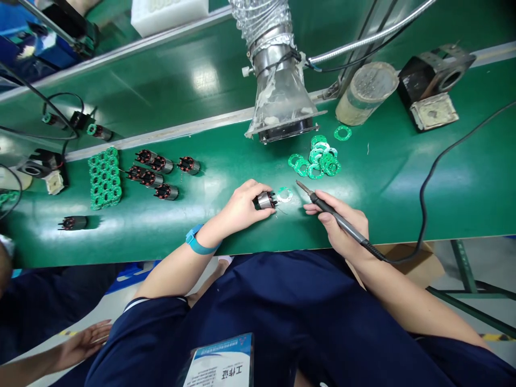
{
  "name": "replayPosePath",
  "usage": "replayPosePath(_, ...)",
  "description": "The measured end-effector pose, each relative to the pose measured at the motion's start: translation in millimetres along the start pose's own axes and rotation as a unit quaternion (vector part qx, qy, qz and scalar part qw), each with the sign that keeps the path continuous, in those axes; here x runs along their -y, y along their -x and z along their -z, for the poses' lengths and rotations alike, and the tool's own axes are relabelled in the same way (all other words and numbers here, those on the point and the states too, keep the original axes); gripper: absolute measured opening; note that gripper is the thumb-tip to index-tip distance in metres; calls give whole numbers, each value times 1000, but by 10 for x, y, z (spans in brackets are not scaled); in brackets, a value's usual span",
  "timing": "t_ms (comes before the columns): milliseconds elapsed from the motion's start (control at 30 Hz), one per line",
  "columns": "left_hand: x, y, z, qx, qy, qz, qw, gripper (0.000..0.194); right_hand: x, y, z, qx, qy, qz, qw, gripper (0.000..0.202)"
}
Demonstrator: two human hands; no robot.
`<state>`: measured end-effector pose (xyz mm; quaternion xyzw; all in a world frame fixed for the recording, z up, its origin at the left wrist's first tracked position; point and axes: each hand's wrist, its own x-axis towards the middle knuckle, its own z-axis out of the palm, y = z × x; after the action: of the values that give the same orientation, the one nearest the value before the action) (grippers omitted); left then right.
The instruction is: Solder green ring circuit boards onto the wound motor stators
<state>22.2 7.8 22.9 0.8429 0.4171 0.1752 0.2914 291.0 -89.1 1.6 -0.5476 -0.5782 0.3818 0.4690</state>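
Between the thumb and fingers of my left hand (pixel 244 205) lies a small motor stator (pixel 266 200), on its side with its pins pointing right. A ring-shaped green circuit board (pixel 284 194) rests on the bench just right of it, close to the pins; whether they touch I cannot tell. My right hand (pixel 346 220) is closed round the handle of a soldering iron (pixel 336 217), its tip angled up and left, above the bench and apart from the stator. Behind them is a loose pile of green ring boards (pixel 320 157).
A fume extraction hood (pixel 282 102) hangs over the back of the bench. At back right stand a cloudy jar (pixel 366 94) and a soldering iron stand (pixel 435 86). Several stators (pixel 149 174) and a green board panel (pixel 105 178) lie left. A co-worker's hand (pixel 86 341) shows lower left.
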Motion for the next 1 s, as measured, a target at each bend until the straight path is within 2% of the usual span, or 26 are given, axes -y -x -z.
replayPosePath(67, 3, 14, -15, -12, 8, -5, 1000, 41, -51, -11, -13, -7, 37, 29, 999, 48)
replayPosePath(167, 14, 49, -95, -47, 44, -25, 998, 42, -112, -84, -79, -25, 99, 82, 991, 38)
replayPosePath(267, 33, 82, -231, -74, 95, -44, 992, 46, -108, -185, -200, -30, 123, 85, 988, 27)
replayPosePath(400, 88, 96, -371, -88, 127, -44, 987, 52, -51, -251, -402, -92, 59, 29, 994, 21)
replayPosePath(500, 147, 88, -385, -91, 134, -45, 986, 50, -23, -249, -518, -126, -31, 6, 992, 26)
replayPosePath(567, 180, 83, -370, -94, 126, -62, 986, 48, -10, -263, -550, -122, -58, 15, 991, 30)
replayPosePath(667, 203, 86, -359, -89, 118, -86, 985, 46, 28, -349, -532, -71, -22, 61, 995, 25)
replayPosePath(767, 195, 103, -388, -101, 112, -81, 985, 55, 89, -489, -478, -2, 81, 120, 989, 15)
replayPosePath(900, 171, 118, -458, -133, 77, -64, 986, 64, 109, -622, -404, 123, 190, 189, 956, 28)
replayPosePath(1000, 162, 112, -496, -138, 55, -57, 987, 56, 67, -645, -369, 172, 199, 223, 939, 33)
